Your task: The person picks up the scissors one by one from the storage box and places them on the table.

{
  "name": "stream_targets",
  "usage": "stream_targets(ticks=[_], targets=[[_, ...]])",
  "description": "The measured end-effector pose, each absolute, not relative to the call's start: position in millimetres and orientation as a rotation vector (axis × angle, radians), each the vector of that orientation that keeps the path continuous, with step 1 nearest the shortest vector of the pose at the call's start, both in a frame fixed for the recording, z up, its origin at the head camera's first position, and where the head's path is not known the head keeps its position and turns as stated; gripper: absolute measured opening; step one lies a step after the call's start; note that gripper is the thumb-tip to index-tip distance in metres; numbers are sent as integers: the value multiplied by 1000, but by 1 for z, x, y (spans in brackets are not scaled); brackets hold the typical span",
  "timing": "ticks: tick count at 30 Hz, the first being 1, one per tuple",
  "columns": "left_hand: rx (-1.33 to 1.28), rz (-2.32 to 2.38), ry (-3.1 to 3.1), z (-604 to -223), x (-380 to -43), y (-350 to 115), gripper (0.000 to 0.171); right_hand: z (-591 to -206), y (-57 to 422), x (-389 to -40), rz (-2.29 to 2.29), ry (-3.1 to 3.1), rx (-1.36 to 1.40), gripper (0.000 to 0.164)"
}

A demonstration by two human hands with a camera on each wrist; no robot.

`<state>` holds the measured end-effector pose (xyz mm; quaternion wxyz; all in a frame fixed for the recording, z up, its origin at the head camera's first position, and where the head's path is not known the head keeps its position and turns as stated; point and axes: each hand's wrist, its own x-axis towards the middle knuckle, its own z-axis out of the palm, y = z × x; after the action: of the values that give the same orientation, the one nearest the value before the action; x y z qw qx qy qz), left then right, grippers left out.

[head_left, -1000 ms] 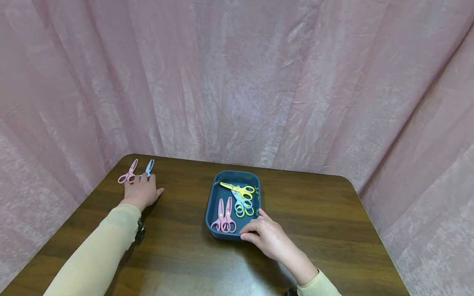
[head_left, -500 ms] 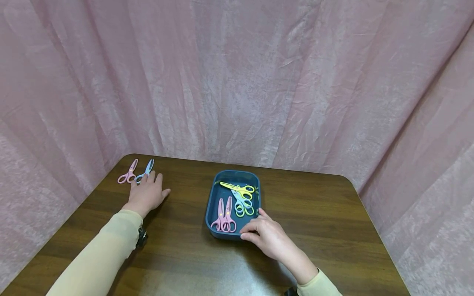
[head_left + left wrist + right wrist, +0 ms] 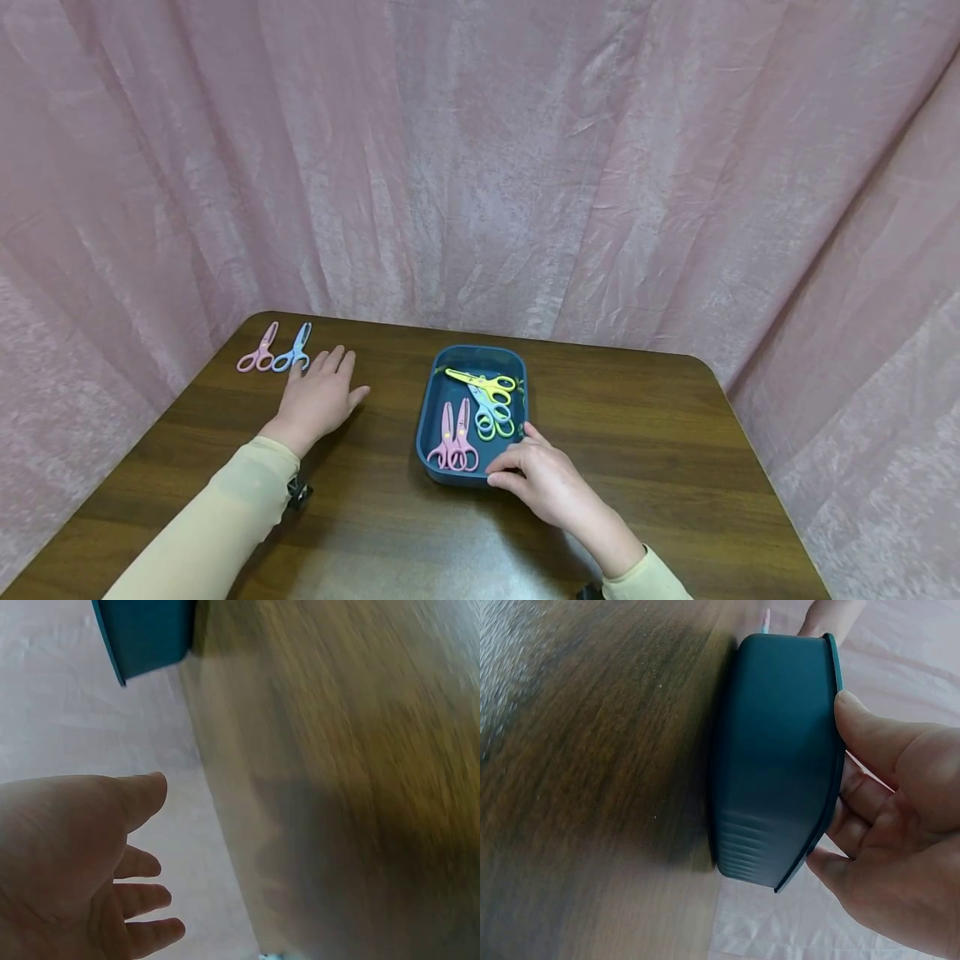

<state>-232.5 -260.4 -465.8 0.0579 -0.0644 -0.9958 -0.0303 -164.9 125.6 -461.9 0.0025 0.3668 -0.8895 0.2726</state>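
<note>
My left hand (image 3: 321, 402) is held with fingers spread and nothing in it, just right of the blue scissors (image 3: 295, 353). One fingertip overlaps the handle loop of those scissors in the head view. Pink scissors (image 3: 259, 350) lie to their left, blades pointing away. My right hand (image 3: 542, 483) grips the near right corner of a dark blue plastic tray (image 3: 422, 433), thumb and fingers at its rim (image 3: 838, 712). Inside the tray, two pink scissors (image 3: 461, 427) lie at the near left. Yellow scissors (image 3: 487, 386) cross over light blue scissors (image 3: 480, 402), with green handle loops (image 3: 504, 427) beneath.
A brown wooden table (image 3: 360, 533) with rounded far corners carries everything. Behind it and along both sides hang pink velvet curtains (image 3: 480, 167). The tray stands near the table's middle, with the loose scissors at the far left corner.
My left hand has moved right and back from the blue scissors, uncovering their handles. They stay on the table beside the pink pair. The right hand and the tray have not moved.
</note>
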Motion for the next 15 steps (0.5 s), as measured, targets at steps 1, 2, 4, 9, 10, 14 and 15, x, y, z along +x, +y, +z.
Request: stream_targets(ticks=[1, 2, 4, 9, 10, 14, 15], targets=[[-205, -86, -3013, -466, -232, -259, 73, -462, 126, -165, 858, -2790, 1150, 5], [-211, -83, -3008, -466, -232, -258, 73, -462, 126, -165, 859, -2790, 1150, 5], [-225, -85, -2998, -466, -231, -254, 73, -462, 126, -165, 862, -2791, 1148, 5], [-256, -92, -2970, -465, -226, -246, 71, -463, 126, -165, 860, -2790, 1148, 5], [-264, -94, -2963, -464, -225, -244, 71, -463, 126, -165, 860, -2791, 1148, 5], [-297, -95, -2933, -464, -220, -238, 71, -462, 126, -165, 865, -2793, 1145, 5], [-305, -97, -2927, -464, -219, -236, 71, -462, 126, -165, 866, -2794, 1144, 5]])
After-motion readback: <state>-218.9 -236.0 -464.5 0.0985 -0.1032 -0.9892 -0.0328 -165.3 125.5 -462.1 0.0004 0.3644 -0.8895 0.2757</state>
